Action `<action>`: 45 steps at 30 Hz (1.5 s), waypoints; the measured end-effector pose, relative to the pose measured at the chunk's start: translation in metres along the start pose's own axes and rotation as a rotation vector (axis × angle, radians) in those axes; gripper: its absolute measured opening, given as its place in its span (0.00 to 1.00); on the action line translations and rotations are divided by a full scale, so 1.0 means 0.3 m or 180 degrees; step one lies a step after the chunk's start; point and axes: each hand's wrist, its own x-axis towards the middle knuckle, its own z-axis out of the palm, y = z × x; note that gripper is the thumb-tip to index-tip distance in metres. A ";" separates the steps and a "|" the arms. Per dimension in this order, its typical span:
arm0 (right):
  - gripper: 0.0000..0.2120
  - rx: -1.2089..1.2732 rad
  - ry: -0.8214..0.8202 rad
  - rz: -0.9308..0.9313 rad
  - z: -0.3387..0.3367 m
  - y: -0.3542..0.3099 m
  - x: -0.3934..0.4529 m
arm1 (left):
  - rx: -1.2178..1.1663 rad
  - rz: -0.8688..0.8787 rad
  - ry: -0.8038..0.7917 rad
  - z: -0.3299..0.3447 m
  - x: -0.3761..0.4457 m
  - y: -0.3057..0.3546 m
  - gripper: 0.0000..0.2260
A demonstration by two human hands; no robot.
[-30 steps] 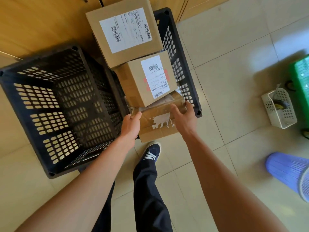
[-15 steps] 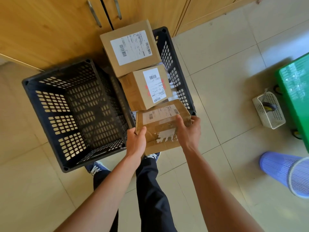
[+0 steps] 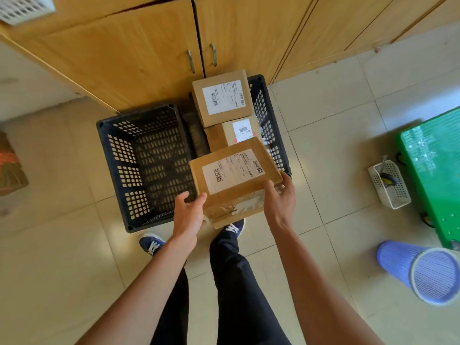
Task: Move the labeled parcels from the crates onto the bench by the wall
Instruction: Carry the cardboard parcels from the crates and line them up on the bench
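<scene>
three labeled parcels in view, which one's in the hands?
The nearest parcel, wide label facing up, gripped by the left hand and right hand. The two other parcels sit untouched in the right crate.

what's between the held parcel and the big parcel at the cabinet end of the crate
A smaller labeled parcel sits between the held parcel and the big parcel, as the head view shows.

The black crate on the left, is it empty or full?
Empty. Through the left black crate only its bare slotted walls and floor show; the parcels sit in the other crate.
</scene>
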 end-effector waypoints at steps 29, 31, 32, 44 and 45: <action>0.51 0.0498 -0.2315 -0.2119 1.245 -0.562 -1.966 | -0.3313 0.2176 0.1930 -1.964 -0.544 -0.260 0.30; 0.49 0.0540 -0.2419 -0.2239 1.311 -0.575 -2.086 | -0.3478 0.2203 0.2118 -2.055 -0.569 -0.311 0.30; 0.48 0.0526 -0.2516 -0.2277 1.344 -0.584 -2.139 | -0.3568 0.2162 0.2216 -2.097 -0.577 -0.340 0.31; 0.42 0.0287 -0.3798 -0.2377 1.801 -0.570 -2.577 | -0.2320 0.1771 0.3915 -2.904 -0.651 -0.672 0.22; 0.40 0.0283 -0.3911 -0.2336 1.847 -0.570 -2.605 | -0.2211 0.1799 0.3984 -2.967 -0.642 -0.690 0.22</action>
